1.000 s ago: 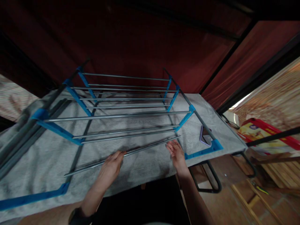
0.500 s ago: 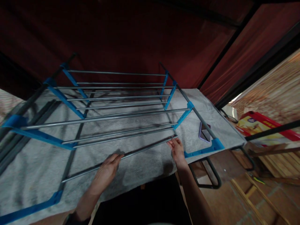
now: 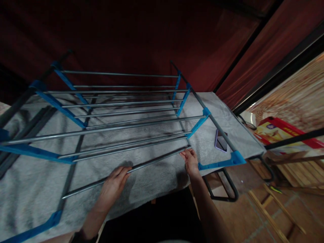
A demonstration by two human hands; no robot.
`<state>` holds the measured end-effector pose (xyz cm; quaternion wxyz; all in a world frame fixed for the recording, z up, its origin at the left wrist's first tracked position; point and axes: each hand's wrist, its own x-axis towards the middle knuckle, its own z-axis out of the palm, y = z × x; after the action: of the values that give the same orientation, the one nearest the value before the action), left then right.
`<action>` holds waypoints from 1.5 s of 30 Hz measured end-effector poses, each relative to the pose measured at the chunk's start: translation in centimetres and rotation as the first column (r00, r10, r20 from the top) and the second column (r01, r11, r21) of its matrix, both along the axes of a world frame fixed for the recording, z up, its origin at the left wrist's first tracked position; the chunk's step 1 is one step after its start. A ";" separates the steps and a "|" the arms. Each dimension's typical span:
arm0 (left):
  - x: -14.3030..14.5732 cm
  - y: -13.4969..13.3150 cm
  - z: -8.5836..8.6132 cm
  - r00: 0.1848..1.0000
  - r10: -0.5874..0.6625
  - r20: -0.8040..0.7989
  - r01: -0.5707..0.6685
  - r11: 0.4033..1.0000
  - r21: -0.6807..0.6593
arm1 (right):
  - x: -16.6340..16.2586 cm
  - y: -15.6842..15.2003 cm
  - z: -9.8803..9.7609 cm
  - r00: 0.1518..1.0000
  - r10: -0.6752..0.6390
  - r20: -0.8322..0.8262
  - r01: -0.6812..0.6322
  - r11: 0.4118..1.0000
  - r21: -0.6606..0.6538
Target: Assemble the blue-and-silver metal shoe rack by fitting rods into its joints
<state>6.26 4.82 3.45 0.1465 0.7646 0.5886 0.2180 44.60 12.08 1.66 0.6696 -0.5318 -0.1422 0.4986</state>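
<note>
Handling the rod (image 3: 157, 159) well is probably calling for a steady left hand (image 3: 114, 183) near its middle and light, unforced guidance from the right hand (image 3: 190, 162) at its right end. The rod is running slantwise in front of the rack (image 3: 121, 127), passing under the left fingers, which are closing over it, while the right thumb and fingers are pinching it just short of its tip

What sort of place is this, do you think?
Possibly someone's home, though I can't be sure: a fleecy grey cloth lies under a blue-jointed rack, a phone rests on it, and the floor is tiled.
</note>
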 end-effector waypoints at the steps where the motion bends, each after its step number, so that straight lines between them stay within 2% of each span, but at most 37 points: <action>1: 0.0 0.0 0.0 1.000 0.000 0.000 0.000 1.000 0.004 | 0.0 0.0 0.0 1.000 -0.002 -0.005 0.002 1.000 0.001; 13: 0.2 0.7 1.0 1.000 -0.017 -0.009 0.017 1.000 0.018 | 0.2 -0.2 0.5 0.998 0.011 -0.068 -0.012 1.000 -0.013; 18: 0.4 0.8 1.2 0.998 -0.022 -0.056 0.024 0.999 0.024 | 0.6 -0.2 0.8 0.992 0.109 -0.072 -0.116 0.988 -0.106; 21: 0.2 0.7 0.9 0.997 -0.018 -0.076 0.021 0.999 0.038 | 0.9 -0.4 0.4 0.985 0.145 -0.092 -0.155 0.981 -0.115; 25: 0.1 0.3 0.2 0.997 0.014 -0.078 -0.006 0.995 0.096 | 1.2 -0.6 -0.7 0.985 0.146 -0.089 -0.152 0.986 -0.063; 29: 0.6 -0.9 0.1 0.994 0.113 -0.004 -0.107 0.955 0.275 | 1.5 -0.5 -1.6 0.986 0.142 -0.087 -0.145 0.989 -0.028; 33: 1.4 -3.6 0.3 0.947 0.301 0.113 -0.320 0.845 0.428 | 1.8 -0.5 -2.0 0.985 0.152 -0.078 -0.156 0.986 -0.055; 35: 1.9 -4.8 0.2 0.905 0.370 0.210 -0.425 0.808 0.408 | 1.9 -0.6 -2.1 0.988 0.134 -0.075 -0.138 0.989 -0.053; 36: 2.2 -5.3 0.2 0.879 0.381 0.285 -0.465 0.816 0.343 | 2.0 -0.7 -2.2 0.989 0.129 -0.071 -0.132 0.990 -0.045; 38: 2.8 -5.8 0.2 0.765 0.423 0.485 -0.528 0.844 0.097 | 2.3 -0.8 -2.4 0.988 0.138 -0.063 -0.140 0.990 -0.027; 39: 3.1 -5.7 0.3 0.654 0.475 0.588 -0.548 0.834 -0.064 | 2.5 -0.9 -2.6 0.987 0.148 -0.059 -0.149 0.988 -0.025; 41: 3.6 -5.2 0.8 0.334 0.609 0.719 -0.536 0.750 -0.386 | 3.0 -0.9 -2.9 0.986 0.160 -0.048 -0.161 0.986 -0.037; 42: 3.7 -4.8 1.1 0.165 0.643 0.748 -0.487 0.713 -0.505 | 3.2 -0.9 -3.1 0.986 0.164 -0.035 -0.165 0.985 -0.048; 44: 3.7 -3.8 1.8 -0.104 0.639 0.762 -0.400 0.675 -0.620 | 3.7 -0.8 -3.6 0.984 0.176 0.011 -0.176 0.983 -0.051; 45: 3.5 -3.4 2.1 -0.190 0.614 0.766 -0.386 0.671 -0.634 | 3.9 -0.8 -3.8 0.981 0.189 0.036 -0.187 0.981 -0.048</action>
<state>9.80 1.44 5.57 0.4615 0.0918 0.5962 0.6505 48.55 11.26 -2.17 0.6047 -0.5405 -0.1940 0.5518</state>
